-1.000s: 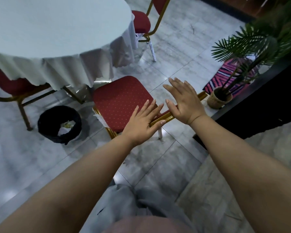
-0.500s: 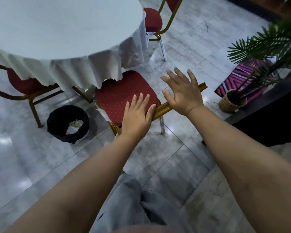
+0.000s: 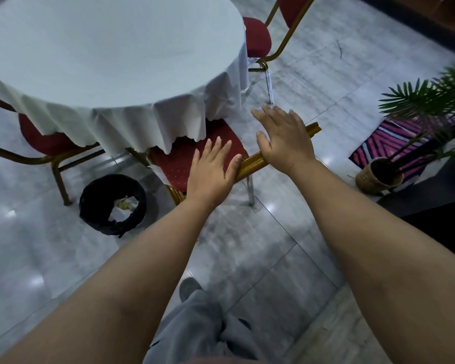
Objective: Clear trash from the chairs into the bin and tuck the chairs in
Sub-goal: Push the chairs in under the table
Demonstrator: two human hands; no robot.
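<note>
A red-cushioned chair (image 3: 179,166) with a gold frame stands at the round table (image 3: 111,53), the far part of its seat under the white cloth's hem. My left hand (image 3: 212,172) lies flat with fingers apart on the seat side of the gold top rail (image 3: 250,164). My right hand (image 3: 284,140) rests palm-down on the same rail further right, fingers spread, not wrapped around it. A white scrap (image 3: 159,172) hangs at the seat's left edge. The black bin (image 3: 90,200) stands on the floor left of the chair, with crumpled paper (image 3: 122,208) inside.
A second red chair (image 3: 42,143) sits at the table's left, a third (image 3: 256,35) at the far right. A potted palm in a woven pot (image 3: 378,174) and a striped pink mat (image 3: 394,137) are at the right, beside a dark counter. My leg and shoe show below.
The chair has slid toward the table, so its seat now reaches under the tablecloth. Both hands travelled forward with the rail, staying flat on it.
</note>
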